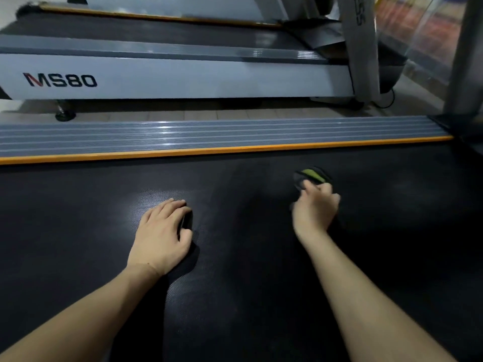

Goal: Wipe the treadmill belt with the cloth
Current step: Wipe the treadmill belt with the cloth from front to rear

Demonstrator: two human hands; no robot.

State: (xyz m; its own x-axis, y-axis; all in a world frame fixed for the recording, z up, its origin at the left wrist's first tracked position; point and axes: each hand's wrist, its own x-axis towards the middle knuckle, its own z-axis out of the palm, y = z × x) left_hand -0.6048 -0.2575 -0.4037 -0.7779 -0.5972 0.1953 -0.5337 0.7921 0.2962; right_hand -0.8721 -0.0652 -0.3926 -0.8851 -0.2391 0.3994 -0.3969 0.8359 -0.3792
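Treadmill belt (pixel 248 296): black, finely textured, fills the lower half of the head view; faint sheen patch just ahead of the left hand.

Left hand (pixel 160 235): palm down, resting flat on the belt, left of centre. Fingers (pixel 167 205) extended and lying close together, gripping nothing; thumb tucked along the inner side, beside a small dark shape that cannot be made out.

Right hand (pixel 316 207): further forward and to the right of the left hand, well apart from it. Fingers curled closed on the cloth, pressing it against the belt; hand slightly blurred.

Cloth (pixel 311 176): dark grey with a green stripe, bunched, showing just beyond the right knuckles, lying on the belt in its far right-of-centre area, near but short of the orange edge.

Orange trim strip (pixel 222 150): runs along the far edge of the belt, left to right.

Grey side rail (pixel 209 131): ribbed, glossy, directly behind the orange strip.

Tiled floor (pixel 198 114): pale strip between this rail and the next machine.

Second treadmill (pixel 183 77): white side panel marked "MS80", own dark belt above it, a small wheel (pixel 64 114) under its left end, white upright (pixel 360 48) at its right end.

Both forearms bare, entering from the bottom edge.
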